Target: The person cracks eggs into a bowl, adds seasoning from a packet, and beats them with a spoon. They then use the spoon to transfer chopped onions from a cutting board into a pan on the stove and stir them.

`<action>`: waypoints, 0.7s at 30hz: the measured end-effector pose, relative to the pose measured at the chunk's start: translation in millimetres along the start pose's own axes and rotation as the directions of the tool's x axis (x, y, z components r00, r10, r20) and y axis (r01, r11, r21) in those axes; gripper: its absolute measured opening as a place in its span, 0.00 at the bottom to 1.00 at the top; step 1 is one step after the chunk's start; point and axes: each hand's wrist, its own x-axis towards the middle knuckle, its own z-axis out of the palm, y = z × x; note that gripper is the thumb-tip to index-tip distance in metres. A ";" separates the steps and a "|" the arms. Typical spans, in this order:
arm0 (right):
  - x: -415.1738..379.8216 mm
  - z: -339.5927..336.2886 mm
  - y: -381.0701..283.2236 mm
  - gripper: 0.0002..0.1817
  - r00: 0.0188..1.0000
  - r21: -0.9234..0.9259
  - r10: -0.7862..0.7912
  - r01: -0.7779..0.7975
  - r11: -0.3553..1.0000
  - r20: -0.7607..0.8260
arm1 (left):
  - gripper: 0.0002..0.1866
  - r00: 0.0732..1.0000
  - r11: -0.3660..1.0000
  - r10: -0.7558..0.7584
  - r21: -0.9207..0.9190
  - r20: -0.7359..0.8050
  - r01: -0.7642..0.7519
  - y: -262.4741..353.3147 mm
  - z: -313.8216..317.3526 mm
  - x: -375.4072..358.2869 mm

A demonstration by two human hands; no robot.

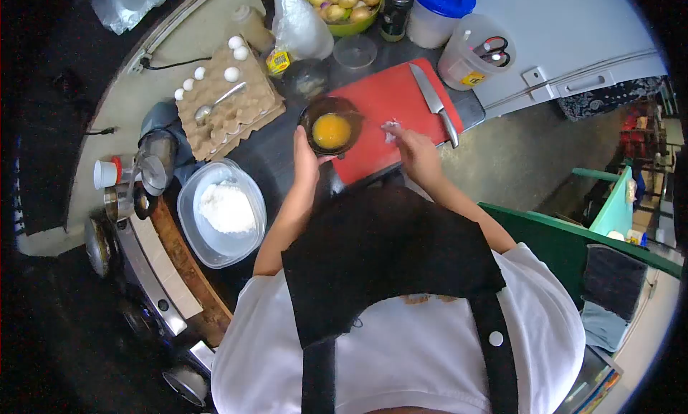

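A dark see-through bowl (351,107) with a cracked egg (332,131) in it stands over the left edge of the red cutting board (365,163). My left hand (307,160) grips the bowl's near left side. Above the board, my right hand (417,152) has its fingers closed together at a small crumpled whitish piece (390,130), whose kind I cannot make out. A knife (433,102) lies along the board's right side. To the left, a clear plastic tub (188,235) holds white powder (226,208).
An egg carton (247,117) carries several white eggs and a spoon (221,102). Along the back stand a green bowl of onions (347,27), a dark jar (395,16), a blue-lidded tub (437,20) and a container (459,74) with scissors. Stove knobs and pans are at left.
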 end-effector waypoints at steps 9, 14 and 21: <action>-2.0 4.9 24.2 0.20 0.977 0.007 0.131 -0.134 0.991 0.168 | 0.33 0.996 0.996 0.028 0.083 -0.079 -0.022 -3.8 11.1 9.8; 8.4 -7.9 12.9 0.17 0.980 0.011 0.130 -0.133 0.991 0.153 | 0.32 0.985 0.997 0.014 0.073 -0.172 -0.002 -9.3 14.9 14.6; -0.3 -4.7 34.1 0.21 0.990 -0.066 0.037 -0.028 0.997 0.138 | 0.33 0.985 0.992 -0.097 -0.093 -0.146 0.084 -18.9 7.0 28.0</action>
